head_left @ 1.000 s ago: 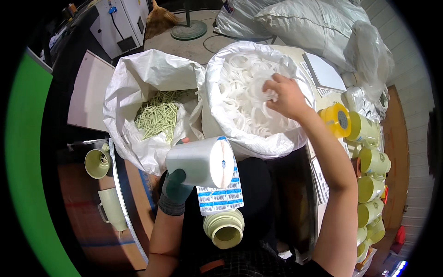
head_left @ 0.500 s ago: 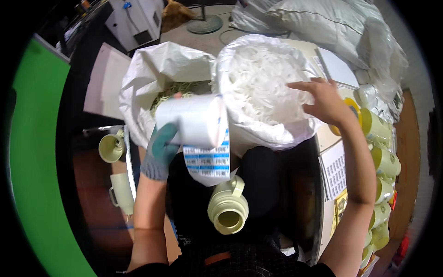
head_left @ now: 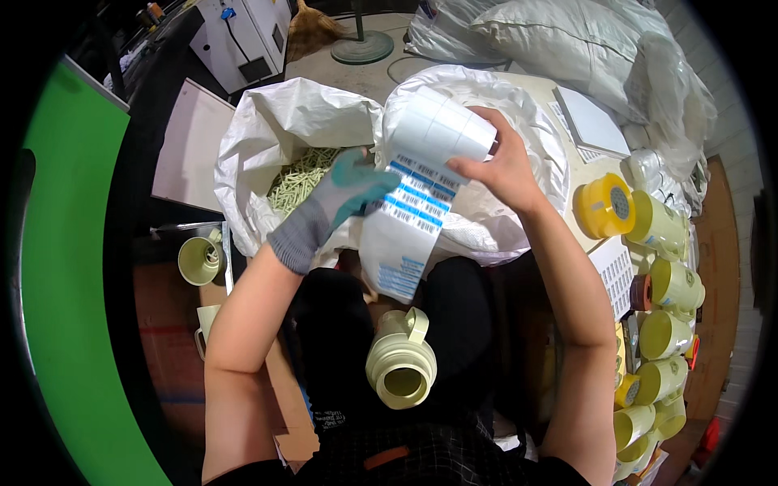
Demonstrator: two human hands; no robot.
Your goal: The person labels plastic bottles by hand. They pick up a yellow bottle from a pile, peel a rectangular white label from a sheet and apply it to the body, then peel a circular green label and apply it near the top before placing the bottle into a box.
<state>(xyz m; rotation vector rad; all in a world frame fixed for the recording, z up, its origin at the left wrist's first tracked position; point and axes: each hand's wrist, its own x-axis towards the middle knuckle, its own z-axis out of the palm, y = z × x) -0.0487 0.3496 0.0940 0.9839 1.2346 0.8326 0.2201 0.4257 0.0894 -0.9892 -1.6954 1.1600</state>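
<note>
The pale green jug (head_left: pixel 389 348) is close before the person, its open mouth turned toward the body. Farther out than this jug is the label roll (head_left: pixel 442 121), seen over the white sack (head_left: pixel 486 247). The bare right hand (head_left: pixel 508 159) is grasping the roll at its right end, with the thumb on the near side. From the roll a strip of labels (head_left: pixel 417 206) hangs down, and its lower end is near the jug. The gloved left hand (head_left: pixel 340 193) is beyond the jug, to its left; its fingers reach the left part of the strip, but I cannot tell if they pinch it. Left of the jug and farther, another sack (head_left: pixel 275 105) contains green sticks (head_left: pixel 298 185); on the jug's right are green cups (head_left: pixel 664 334).
</note>
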